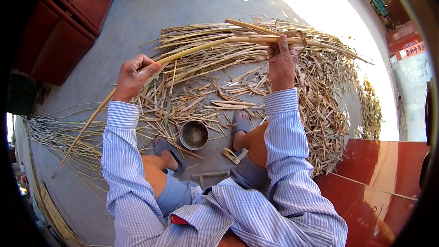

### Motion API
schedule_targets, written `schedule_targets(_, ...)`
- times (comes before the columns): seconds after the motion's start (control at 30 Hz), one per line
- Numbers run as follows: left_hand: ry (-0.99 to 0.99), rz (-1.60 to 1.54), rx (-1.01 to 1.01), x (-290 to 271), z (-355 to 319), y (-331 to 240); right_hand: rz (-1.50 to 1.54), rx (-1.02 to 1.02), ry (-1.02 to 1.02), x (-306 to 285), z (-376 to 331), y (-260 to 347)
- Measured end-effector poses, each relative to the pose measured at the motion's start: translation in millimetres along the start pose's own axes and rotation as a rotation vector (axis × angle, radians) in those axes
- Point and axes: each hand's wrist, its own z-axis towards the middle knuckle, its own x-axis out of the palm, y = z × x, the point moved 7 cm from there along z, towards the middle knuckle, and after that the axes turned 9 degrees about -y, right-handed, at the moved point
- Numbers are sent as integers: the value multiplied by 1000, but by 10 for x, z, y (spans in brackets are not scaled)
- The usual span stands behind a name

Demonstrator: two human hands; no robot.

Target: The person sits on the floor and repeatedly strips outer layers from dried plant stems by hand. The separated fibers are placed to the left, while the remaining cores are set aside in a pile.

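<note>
A long pale yellow reed stalk point(206, 45) runs from lower left to upper right across my lap. My left hand point(132, 75) is shut around its lower stretch. My right hand point(281, 61) grips it farther up, where dry brown leaf sheath point(292, 34) curls loose from the stalk. Under both hands lies a heap of peeled husks and split reed pieces point(320, 91) on the grey concrete floor. My feet in grey sandals point(240, 126) rest among the scraps.
A small round metal bowl point(194, 134) stands between my feet. A bundle of thin peeled reeds point(55, 132) lies at the left. Reddish-brown wooden doors point(77, 13) stand at upper left, a red-brown panel point(379, 169) at lower right. Bright sunlight falls at upper right.
</note>
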Motion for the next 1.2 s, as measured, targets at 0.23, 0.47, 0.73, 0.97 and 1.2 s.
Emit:
schedule_targets(0.23,58,47,-20,80,-8,39,109,270,124,298,-275,-140)
schedule_targets(0.47,-131,192,149,88,-78,-21,-56,213,29,338,-267,-417)
schedule_targets(0.73,-268,679,502,-418,-299,-641,64,226,-215,-244,187,-144)
schedule_targets(0.97,-49,475,355,62,-319,-703,-68,341,-143,-5,-234,-466)
schedule_targets(1.2,-201,360,259,84,-239,-608,-45,341,-117,78,-141,-530)
